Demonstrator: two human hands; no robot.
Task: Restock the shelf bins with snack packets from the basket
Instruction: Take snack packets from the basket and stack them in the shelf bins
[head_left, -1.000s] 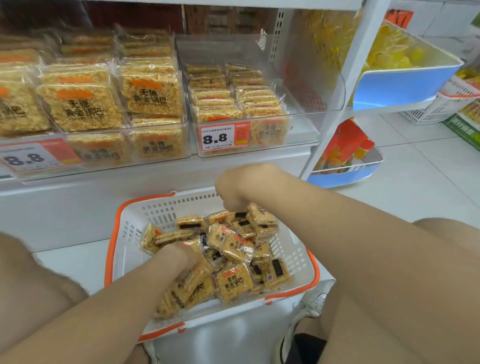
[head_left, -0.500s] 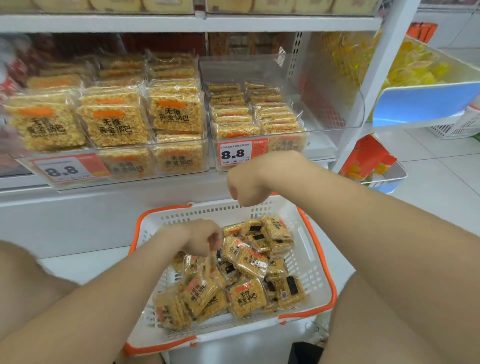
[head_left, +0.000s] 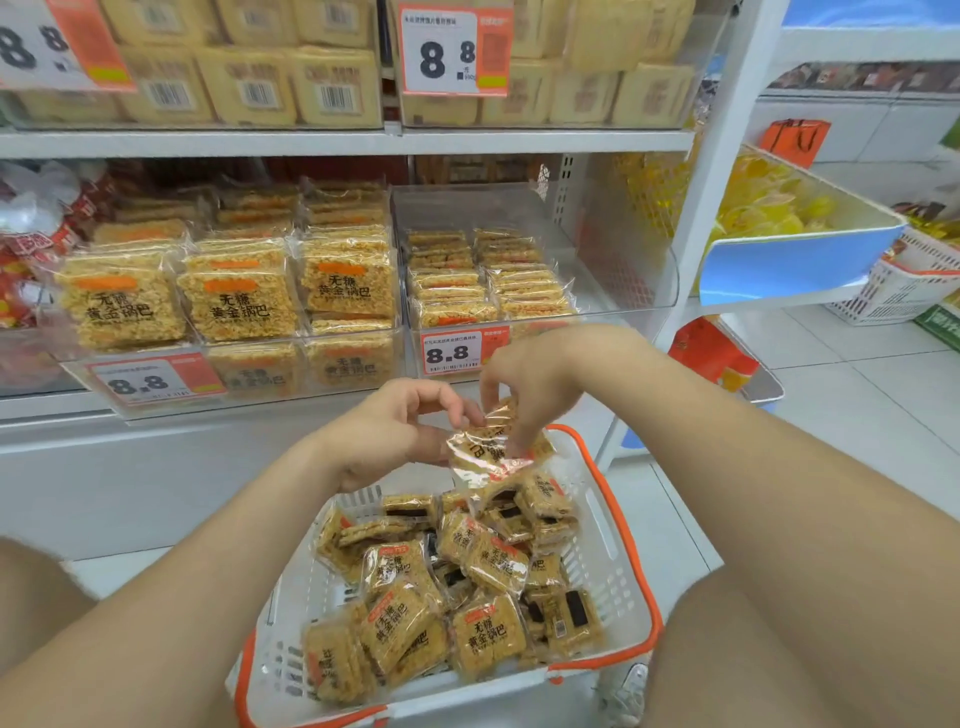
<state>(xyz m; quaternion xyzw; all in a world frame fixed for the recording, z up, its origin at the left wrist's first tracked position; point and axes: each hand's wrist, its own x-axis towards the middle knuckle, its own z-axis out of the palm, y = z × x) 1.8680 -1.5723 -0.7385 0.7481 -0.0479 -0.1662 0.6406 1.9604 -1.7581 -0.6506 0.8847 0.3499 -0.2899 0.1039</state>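
A white basket with an orange rim stands on the floor between my knees, holding several golden rice-crisp snack packets. Above its far end, both hands hold one snack packet in clear wrap. My left hand pinches its left edge. My right hand grips it from above with curled fingers. Behind them on the low shelf, a clear bin is partly filled with the same packets in its left half. The clear bin to the left is packed full.
An upper shelf carries more packed bins with 8.8 price tags. A white shelf upright rises at the right, beside a blue tray of yellow sweets. White tiled floor stretches to the right.
Both hands have risen out of the basket and come together on one packet, lifted above the basket's far end. The view has tilted up, showing the upper shelf.
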